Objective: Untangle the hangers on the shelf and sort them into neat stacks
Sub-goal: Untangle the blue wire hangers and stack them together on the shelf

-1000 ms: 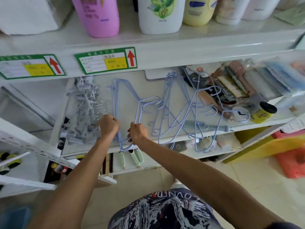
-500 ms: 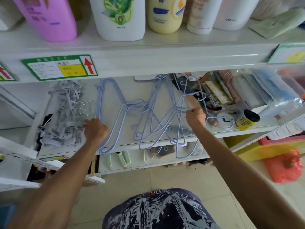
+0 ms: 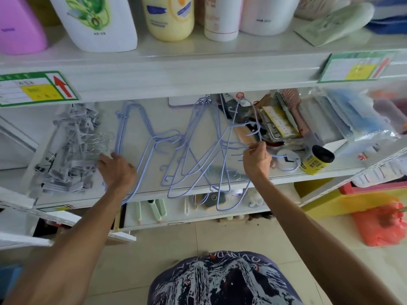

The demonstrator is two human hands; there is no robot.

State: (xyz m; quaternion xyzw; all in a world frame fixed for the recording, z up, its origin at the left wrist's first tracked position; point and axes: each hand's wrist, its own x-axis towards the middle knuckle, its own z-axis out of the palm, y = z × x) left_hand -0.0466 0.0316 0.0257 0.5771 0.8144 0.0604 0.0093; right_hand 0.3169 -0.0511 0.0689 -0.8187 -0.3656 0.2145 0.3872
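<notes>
Judging from how things lie, the sorting is perhaps a third done. On the shelf, one bunch of blue wire hangers lies roughly nested at the left, hooks pointing right. The tangle in the middle is unsorted: its wires cross, hooks catch in one another, and several ends hang over the near edge. At the far left a grey heap of clip hangers looks loose rather than stacked, so that may need work too. What is left is freeing each hanger from the tangle and laying it on the bunch.

The left hand sits back-up at the near end of the bunch, between it and the grey heap, fingers curled down round the blue wires in what looks like a steadying grip. The right hand is raised over the right side of the tangle, thumb and fingertips pinched on one wire there, wrist bent, forearm reaching in from the near right.
</notes>
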